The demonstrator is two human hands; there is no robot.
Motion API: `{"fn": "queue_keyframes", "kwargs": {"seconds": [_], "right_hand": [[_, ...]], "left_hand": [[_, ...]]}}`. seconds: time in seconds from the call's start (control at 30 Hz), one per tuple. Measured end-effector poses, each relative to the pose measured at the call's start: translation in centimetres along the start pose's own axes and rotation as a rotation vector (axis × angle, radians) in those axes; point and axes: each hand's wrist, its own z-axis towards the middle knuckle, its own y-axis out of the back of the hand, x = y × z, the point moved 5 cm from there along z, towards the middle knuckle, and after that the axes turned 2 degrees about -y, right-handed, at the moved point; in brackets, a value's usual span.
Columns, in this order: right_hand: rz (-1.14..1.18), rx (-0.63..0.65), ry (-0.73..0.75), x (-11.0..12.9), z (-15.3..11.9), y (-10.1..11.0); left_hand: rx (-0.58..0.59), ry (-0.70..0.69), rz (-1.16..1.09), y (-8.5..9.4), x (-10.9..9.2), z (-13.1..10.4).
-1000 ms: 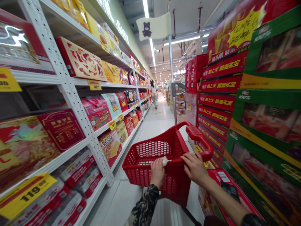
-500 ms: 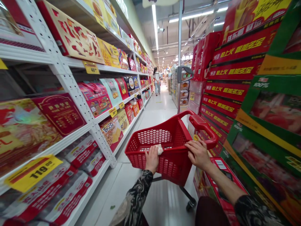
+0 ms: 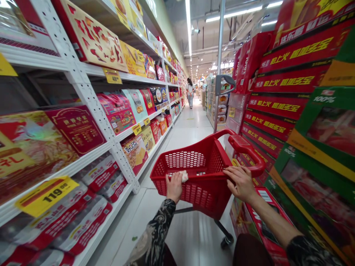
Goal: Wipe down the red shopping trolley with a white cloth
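Observation:
A red plastic shopping cart stands sideways in front of me, its handle to the right. My left hand is closed on a crumpled white cloth, which may be a tissue, pressed on the near rim of the basket. Farther right, my right hand grips the same rim near the handle end, fingers curled over the edge. Through the basket's open top I see only its perforated walls and floor. My left palm side is hidden.
White shelves with boxed snacks and bottle packs run along the left. Stacked red drink cartons and green boxes crowd the right. A metal pole rises behind the cart. A person is farther down the aisle.
My left hand, with the white cloth, has slid left along the cart's rim. My right hand stays on the rim. The view has shifted slightly, and the distant person is a little farther off.

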Motion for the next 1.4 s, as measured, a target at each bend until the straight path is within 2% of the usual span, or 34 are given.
{"fn": "queue_keyframes", "kwargs": {"seconds": [0.07, 0.2, 0.3, 0.4, 0.5, 0.57, 0.63, 0.77, 0.83, 0.9, 1.07, 1.13, 1.3, 1.4], "right_hand": [[-0.013, -0.009, 0.013, -0.2, -0.1, -0.1], [-0.091, -0.029, -0.007, -0.7, -0.2, -0.6], [-0.196, -0.024, -0.060, -1.0, -0.1, -0.7], [-0.280, -0.012, -0.099, -0.9, -0.2, -0.6], [-0.289, -0.007, -0.090, -0.6, -0.3, -0.5], [-0.288, -0.009, -0.099, -0.3, -0.2, -0.6], [-0.292, 0.014, -0.114, 0.4, 0.1, -1.2], [-0.268, 0.110, -0.098, 2.6, 0.8, -2.9], [-0.232, 0.142, -0.097, 3.3, 1.0, -3.4], [-0.182, 0.163, -0.095, 3.6, 1.0, -3.7], [-0.125, 0.139, -0.129, 3.0, 0.9, -3.6], [-0.135, 0.138, -0.168, 2.9, 1.0, -3.7], [-0.182, 0.131, -0.257, 3.1, 1.1, -4.6], [-0.162, 0.149, -0.211, 3.9, 0.8, -5.7]], "left_hand": [[-0.018, 0.028, 0.037, 0.1, 0.7, -0.2], [-0.078, 0.024, 0.033, -0.1, -0.8, -0.4], [-0.082, -0.043, 0.039, -0.5, -1.5, -1.0], [-0.079, -0.076, 0.065, -0.8, 0.0, -2.0], [-0.071, 0.042, 0.077, -0.5, 2.7, -2.6], [-0.057, 0.123, 0.072, -0.3, 3.4, -2.6], [-0.039, 0.096, 0.048, -0.3, 2.2, -2.3], [-0.034, -0.116, -0.007, -0.5, -2.7, -1.5], [-0.024, -0.131, -0.015, -0.5, -3.4, -1.1], [0.007, -0.100, -0.013, -0.4, -2.3, -0.9], [0.050, 0.017, 0.042, -0.1, 3.7, -0.8], [0.045, 0.056, 0.064, -0.1, 5.0, -1.0], [0.032, 0.087, 0.069, 0.3, 4.6, -0.9], [0.030, 0.092, 0.062, 0.6, 4.1, -0.8]]}}
